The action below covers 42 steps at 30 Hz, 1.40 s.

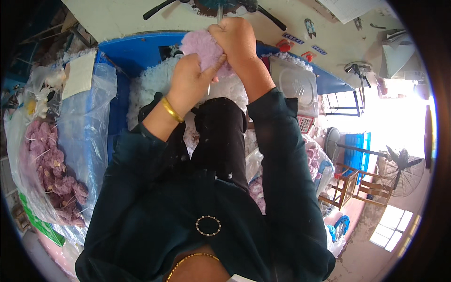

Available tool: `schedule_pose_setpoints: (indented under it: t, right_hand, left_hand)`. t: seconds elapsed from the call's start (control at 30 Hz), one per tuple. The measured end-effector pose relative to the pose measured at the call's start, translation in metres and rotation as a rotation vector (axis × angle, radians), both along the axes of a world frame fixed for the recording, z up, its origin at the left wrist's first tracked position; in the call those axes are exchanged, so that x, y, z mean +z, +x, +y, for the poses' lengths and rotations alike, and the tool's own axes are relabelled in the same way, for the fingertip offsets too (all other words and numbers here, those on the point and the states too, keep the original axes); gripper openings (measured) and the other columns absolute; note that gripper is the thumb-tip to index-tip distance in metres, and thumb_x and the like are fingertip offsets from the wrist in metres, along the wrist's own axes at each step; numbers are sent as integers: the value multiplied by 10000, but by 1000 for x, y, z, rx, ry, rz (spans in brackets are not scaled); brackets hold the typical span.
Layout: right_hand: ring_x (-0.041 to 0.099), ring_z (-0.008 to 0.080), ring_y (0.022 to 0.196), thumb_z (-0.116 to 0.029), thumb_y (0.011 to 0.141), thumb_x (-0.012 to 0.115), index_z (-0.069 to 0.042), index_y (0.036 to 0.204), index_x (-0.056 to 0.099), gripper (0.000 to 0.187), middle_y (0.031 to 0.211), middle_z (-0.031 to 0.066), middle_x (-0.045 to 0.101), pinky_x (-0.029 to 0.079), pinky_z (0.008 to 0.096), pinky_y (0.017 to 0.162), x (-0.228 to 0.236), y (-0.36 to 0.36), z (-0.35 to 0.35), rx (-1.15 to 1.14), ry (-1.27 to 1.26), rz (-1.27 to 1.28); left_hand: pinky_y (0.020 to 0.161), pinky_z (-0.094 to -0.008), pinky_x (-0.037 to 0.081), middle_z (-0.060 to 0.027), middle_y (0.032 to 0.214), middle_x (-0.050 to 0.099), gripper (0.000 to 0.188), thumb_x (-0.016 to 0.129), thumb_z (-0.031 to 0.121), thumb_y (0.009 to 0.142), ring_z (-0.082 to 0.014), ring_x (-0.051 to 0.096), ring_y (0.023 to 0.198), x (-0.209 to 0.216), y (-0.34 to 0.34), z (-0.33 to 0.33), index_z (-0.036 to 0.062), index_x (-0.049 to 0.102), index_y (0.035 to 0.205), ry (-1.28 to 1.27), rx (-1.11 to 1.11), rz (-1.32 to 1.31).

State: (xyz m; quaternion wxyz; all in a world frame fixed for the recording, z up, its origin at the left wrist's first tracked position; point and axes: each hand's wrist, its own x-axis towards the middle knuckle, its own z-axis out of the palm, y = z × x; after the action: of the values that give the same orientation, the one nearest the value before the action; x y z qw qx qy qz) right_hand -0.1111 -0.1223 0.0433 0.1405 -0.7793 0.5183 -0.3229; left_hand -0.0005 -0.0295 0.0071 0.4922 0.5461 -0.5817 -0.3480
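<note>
Left hand (190, 77) pinching pink fluff (201, 46) near-side; right hand (235, 40) curling, fingers' hold unclear. Looking soft, light; edge suiting grip.

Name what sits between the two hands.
In the head view, a fluffy pink piece lies between the left hand and the right hand.

head: left wide fisheye, head-worn | facing down | close above dark-green cloth shirt (155, 216) | pale flat desk (124, 16) at upper edge
</note>
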Motion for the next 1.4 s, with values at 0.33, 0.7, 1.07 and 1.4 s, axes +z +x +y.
schedule_pose_setpoints:
  t: [0.33, 0.7, 1.07, 1.4]
  right_hand:
    - [575, 388, 603, -276, 700, 620, -6, 615, 600, 283, 617, 198, 573, 471, 439, 561, -2, -1, 2, -12, 34, -149]
    - [574, 380, 584, -300, 691, 641, -14, 622, 622, 295, 612, 201, 572, 458, 431, 543, -9, 2, -12, -64, 6, -192]
    - [429, 184, 461, -80, 708, 663, -3, 574, 504, 222, 532, 115, 457, 366, 314, 462, -34, -27, 40, 259, 14, -520]
    - [390, 140, 468, -74, 660, 625, 3, 564, 452, 212, 532, 113, 408, 337, 295, 451, -43, -20, -3, 279, -20, -623]
  left_hand:
    - [438, -258, 394, -50, 602, 607, 338, 650, 242, 884, -96, 520, 473, 12, -2, -2, -27, 582, 691, -17, 64, 143]
    - [465, -239, 386, -14, 605, 556, 360, 646, 345, 882, -77, 479, 518, -1, -5, -23, 32, 590, 714, 39, 32, 544]
    - [822, -271, 492, -72, 1042, 639, 322, 552, 263, 942, -162, 621, 942, -11, 12, 32, 17, 558, 1151, 380, -355, 1271]
    - [819, -304, 444, -132, 1094, 541, 371, 639, -59, 674, -276, 536, 955, -27, 3, -23, 22, 602, 1035, -294, -110, 90]
